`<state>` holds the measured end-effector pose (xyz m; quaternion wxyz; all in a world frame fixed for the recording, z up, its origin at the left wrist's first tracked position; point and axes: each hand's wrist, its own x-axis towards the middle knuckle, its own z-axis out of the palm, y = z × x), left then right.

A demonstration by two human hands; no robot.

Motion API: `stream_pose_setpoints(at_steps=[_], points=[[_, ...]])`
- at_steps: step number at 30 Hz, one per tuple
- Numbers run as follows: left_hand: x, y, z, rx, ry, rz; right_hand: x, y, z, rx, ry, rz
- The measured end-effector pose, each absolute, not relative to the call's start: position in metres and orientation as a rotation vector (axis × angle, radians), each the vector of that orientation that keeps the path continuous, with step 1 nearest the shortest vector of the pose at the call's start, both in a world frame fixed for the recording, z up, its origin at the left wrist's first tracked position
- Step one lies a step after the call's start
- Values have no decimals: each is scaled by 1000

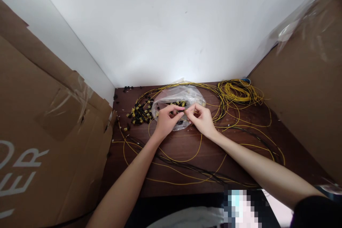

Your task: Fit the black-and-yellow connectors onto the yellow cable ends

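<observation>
Over a clear plastic bag (160, 101), my two hands meet fingertip to fingertip. My left hand (168, 118) is closed in a pinch around a small black piece (181, 111), mostly covered by the fingers. Thumb and forefinger of my right hand (201, 118) pinch a thin yellow wire close beside it. Whether wire and black piece are joined is too small to tell. Black and yellow connectors (141, 114) lie in a heap left of the bag, and more small parts show inside it.
A coil of yellow wire (237, 92) lies at the back right of the brown table (176, 146). Loose yellow and black wires (192, 167) cross the front. Cardboard walls (53, 121) stand left and right, with a white panel (171, 25) behind.
</observation>
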<state>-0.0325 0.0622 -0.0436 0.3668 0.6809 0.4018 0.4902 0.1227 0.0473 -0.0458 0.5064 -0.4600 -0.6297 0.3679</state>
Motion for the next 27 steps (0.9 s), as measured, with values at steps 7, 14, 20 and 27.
stream_pose_setpoints(at_steps=[7, 14, 20, 27], points=[[-32, 62, -45, 1792, 1043, 1257, 122, 45, -44, -1102, -1530, 878], [-32, 62, -44, 1782, 1061, 1254, 121, 43, -42, -1165, -1532, 743], [-31, 62, -44, 1764, 1055, 1243, 120, 44, -42, -1183, -1538, 751], [-32, 63, -44, 1765, 1028, 1257, 121, 44, -42, -1159, -1551, 816]])
